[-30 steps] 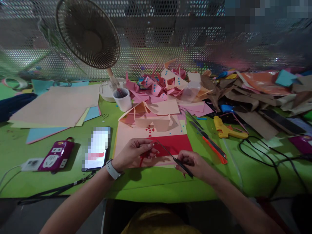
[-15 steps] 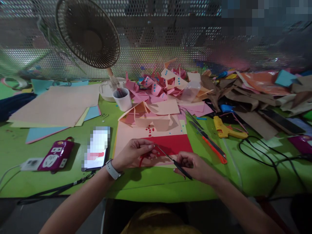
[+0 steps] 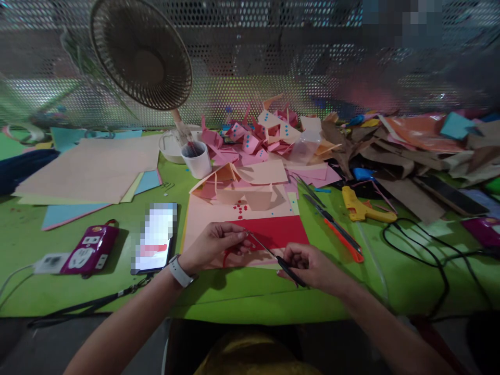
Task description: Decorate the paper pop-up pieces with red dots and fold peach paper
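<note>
My left hand (image 3: 213, 246) pinches a thin red paper strip (image 3: 227, 255) that curls down below the fingers. In my right hand (image 3: 308, 264) I grip small black-handled scissors (image 3: 273, 253), whose blades point up-left and meet the strip at my left fingertips. Both hands hover over a red paper sheet (image 3: 278, 232) lying on a peach sheet (image 3: 203, 216) near the front of the green table (image 3: 242, 299). A white watch sits on my left wrist. Small red cut bits (image 3: 240, 209) lie on the peach sheet behind my hands.
A phone (image 3: 155, 237) and a magenta device (image 3: 89, 250) lie left of my hands. Orange-handled scissors (image 3: 336, 232), a yellow glue gun (image 3: 361, 209) and black cables (image 3: 425, 250) lie right. A white cup (image 3: 197, 159), a fan (image 3: 142, 54), paper stacks (image 3: 89, 169) and folded pink pieces (image 3: 258, 138) fill the back.
My right hand with the scissors has shifted slightly left and toward the strip. My left hand stays almost still.
</note>
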